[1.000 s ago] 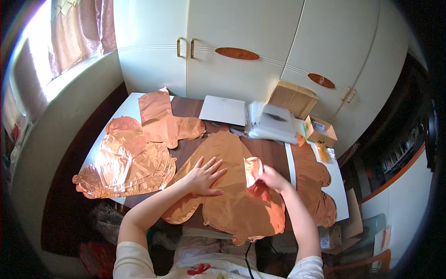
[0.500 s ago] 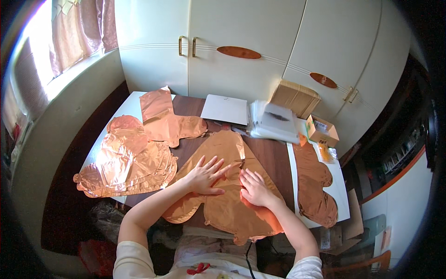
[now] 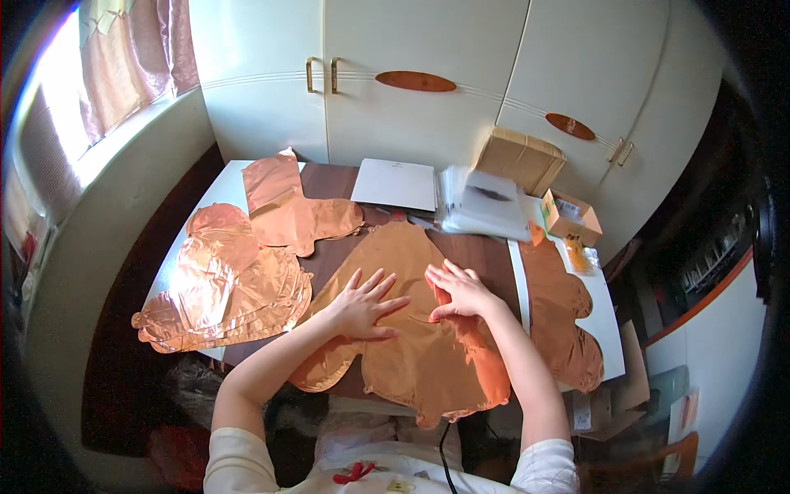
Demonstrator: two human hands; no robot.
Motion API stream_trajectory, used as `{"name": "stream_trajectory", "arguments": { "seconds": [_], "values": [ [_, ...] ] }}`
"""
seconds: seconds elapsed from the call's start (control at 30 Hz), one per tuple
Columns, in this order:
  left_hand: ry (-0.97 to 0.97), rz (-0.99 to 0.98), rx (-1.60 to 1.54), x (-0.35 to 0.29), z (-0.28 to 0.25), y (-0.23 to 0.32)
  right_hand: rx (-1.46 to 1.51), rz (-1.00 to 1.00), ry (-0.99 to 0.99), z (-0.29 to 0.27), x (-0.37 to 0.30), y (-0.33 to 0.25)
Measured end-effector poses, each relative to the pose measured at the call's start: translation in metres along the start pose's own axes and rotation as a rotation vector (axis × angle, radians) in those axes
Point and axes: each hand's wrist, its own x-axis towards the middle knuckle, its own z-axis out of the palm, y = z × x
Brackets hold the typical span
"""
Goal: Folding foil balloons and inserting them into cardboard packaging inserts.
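A flat copper-coloured foil balloon [image 3: 403, 362] lies in front of me, across the near part of the table. My left hand [image 3: 364, 309] rests on its middle, palm down with the fingers spread. To the right of it, my right hand [image 3: 461, 292] touches the foil with its fingers stretched out and the thumb apart. Below that hand, the balloon's right side is creased and catches orange light. Further left lie more flat foil balloons, a crumpled shiny stack [image 3: 239, 288] and a lobed one [image 3: 284, 206] behind it. Another flat balloon [image 3: 559, 305] lies at the right.
A white flat box [image 3: 395, 185] and a stack of clear plastic bags [image 3: 484, 206] lie along the far edge. A cardboard box [image 3: 522, 160] stands behind the bags. At right is a small open box [image 3: 568, 218] beside a yellow packet [image 3: 576, 257]. White cabinets [image 3: 411, 41] rise behind.
My right hand has moved up and slightly right, its thumb now apart from the fingers. My left hand stays almost in place. The foil's right side looks more creased and lifted.
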Motion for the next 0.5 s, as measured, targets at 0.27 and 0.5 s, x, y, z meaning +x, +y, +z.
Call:
{"name": "stream_trajectory", "arguments": {
  "seconds": [0.27, 0.5],
  "values": [
    [0.005, 0.102, 0.014, 0.02, -0.014, 0.017, -0.051, 0.009, -0.062, -0.002, -0.003, -0.005],
    [-0.002, 0.155, -0.135, 0.048, -0.003, 0.03, -0.015, 0.033, -0.057, 0.0, -0.001, -0.009]
  ]
}}
